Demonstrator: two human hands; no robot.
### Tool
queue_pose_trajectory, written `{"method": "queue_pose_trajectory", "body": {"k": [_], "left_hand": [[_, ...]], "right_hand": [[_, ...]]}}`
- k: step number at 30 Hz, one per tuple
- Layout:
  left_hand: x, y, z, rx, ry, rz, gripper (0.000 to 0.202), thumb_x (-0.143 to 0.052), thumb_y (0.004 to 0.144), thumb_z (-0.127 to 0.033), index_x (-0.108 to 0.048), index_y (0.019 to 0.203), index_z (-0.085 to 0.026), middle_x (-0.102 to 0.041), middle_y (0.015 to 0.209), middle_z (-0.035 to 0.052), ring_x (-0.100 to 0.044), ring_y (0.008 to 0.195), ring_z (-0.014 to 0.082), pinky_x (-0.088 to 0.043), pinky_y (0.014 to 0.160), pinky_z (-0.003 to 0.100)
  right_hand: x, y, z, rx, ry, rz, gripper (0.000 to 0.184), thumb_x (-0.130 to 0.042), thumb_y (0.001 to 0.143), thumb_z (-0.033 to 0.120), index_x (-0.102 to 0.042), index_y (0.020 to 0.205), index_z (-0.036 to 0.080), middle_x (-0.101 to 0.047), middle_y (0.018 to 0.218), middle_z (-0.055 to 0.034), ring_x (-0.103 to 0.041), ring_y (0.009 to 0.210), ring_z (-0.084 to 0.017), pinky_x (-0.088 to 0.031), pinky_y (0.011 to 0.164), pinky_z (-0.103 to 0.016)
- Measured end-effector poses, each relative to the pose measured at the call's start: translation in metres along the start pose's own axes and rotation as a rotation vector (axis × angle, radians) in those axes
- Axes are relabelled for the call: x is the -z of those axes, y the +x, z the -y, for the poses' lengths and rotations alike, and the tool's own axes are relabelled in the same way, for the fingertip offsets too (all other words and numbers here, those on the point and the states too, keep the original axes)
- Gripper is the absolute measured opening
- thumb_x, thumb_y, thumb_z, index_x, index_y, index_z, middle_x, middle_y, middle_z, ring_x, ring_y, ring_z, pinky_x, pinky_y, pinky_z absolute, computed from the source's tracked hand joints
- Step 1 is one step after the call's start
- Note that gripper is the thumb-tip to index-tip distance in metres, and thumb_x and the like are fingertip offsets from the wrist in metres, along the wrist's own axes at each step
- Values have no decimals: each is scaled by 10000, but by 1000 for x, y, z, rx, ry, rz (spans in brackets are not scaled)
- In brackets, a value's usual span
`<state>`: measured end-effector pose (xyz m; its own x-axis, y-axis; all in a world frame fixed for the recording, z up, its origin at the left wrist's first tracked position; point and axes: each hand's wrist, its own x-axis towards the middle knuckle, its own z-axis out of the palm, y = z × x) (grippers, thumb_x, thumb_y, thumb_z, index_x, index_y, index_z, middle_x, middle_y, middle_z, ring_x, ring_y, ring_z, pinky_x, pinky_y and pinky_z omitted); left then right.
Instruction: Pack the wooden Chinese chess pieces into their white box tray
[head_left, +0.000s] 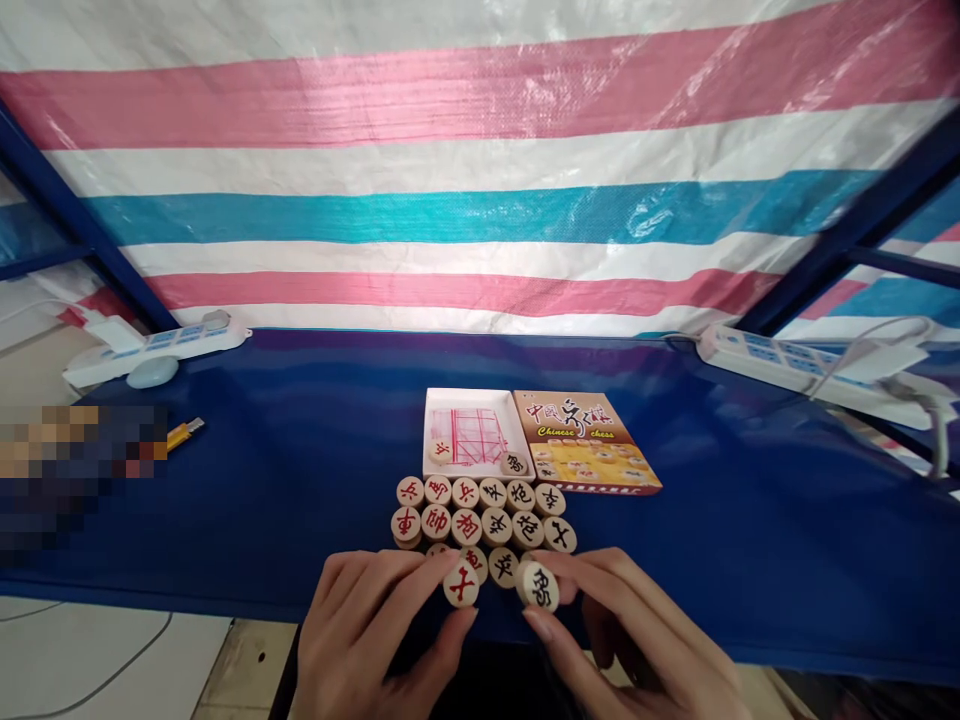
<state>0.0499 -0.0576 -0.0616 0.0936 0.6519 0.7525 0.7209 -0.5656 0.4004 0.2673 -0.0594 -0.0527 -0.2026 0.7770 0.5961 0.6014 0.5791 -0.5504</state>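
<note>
Between the thumb and forefinger of my left hand (382, 625) is a round wooden Chinese chess piece with a red character (460, 583), tilted toward me. My right hand (637, 635) pinches a similar piece with a black character (540, 587). Just beyond my fingers, stacked chess pieces (496, 526) stand in rows, red-marked ones on the left and black-marked ones on the right. My fingers partly hide the nearest row. Behind the rows sits an open white box (426, 432) holding a folded red-lined sheet (472, 435), one red piece (440, 451) and one black piece (514, 463).
A printed Chinese chess box lid (589, 440) lies right of the white box. Power strips stand at the back left (169, 345) and back right (795, 365). A yellow cutter (184, 434) is at the left. Striped sheeting (480, 215) hangs behind the blue table (300, 430).
</note>
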Motion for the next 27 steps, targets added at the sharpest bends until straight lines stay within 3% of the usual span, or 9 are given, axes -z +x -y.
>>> {"method": "queue_pose_trajectory", "body": {"k": [6, 15, 18, 23, 27], "left_hand": [[-6, 4, -5, -64, 37, -6, 270, -739, 832, -171, -726, 1098, -216, -752, 884, 7, -663, 757, 157, -461, 704, 313], [-10, -3, -4, -12, 33, -23, 323, -758, 806, -114, -712, 1103, -233, -759, 959, 1, -660, 852, 163, -526, 754, 288], [-12, -2, -6, -5, 37, -30, 324, -756, 811, -121, -709, 1110, -235, -754, 956, 7, -659, 848, 168, -530, 750, 295], [-4, 0, -3, 29, -6, -54, 303, -758, 808, -114, -712, 1095, -198, -732, 979, 35, -638, 920, 181, -519, 816, 306], [17, 12, 8, 75, -38, 8, 256, -715, 842, -96, -707, 1067, -216, -693, 1015, 23, -633, 923, 143, -511, 801, 256]], "right_hand": [[-18, -6, -4, 18, -51, -23, 380, -644, 877, 157, -609, 1249, 222, -661, 973, -69, -677, 755, -165, -608, 637, -247], [-21, -9, -5, 25, -66, -20, 344, -647, 860, 115, -628, 1188, 219, -623, 1039, -84, -680, 847, -172, -620, 704, -256], [-20, -11, -5, 25, -48, -43, 330, -648, 856, 111, -633, 1169, 214, -620, 1052, -89, -671, 844, -174, -606, 648, -252], [-2, -2, -2, -48, -28, -69, 247, -640, 882, 169, -660, 1121, 230, -616, 1058, -69, -609, 660, -108, -507, 475, -225], [25, 21, -8, -72, -84, -78, 157, -666, 887, 231, -682, 1040, 267, -648, 1023, -29, -646, 786, -130, -497, 540, -220]]}}
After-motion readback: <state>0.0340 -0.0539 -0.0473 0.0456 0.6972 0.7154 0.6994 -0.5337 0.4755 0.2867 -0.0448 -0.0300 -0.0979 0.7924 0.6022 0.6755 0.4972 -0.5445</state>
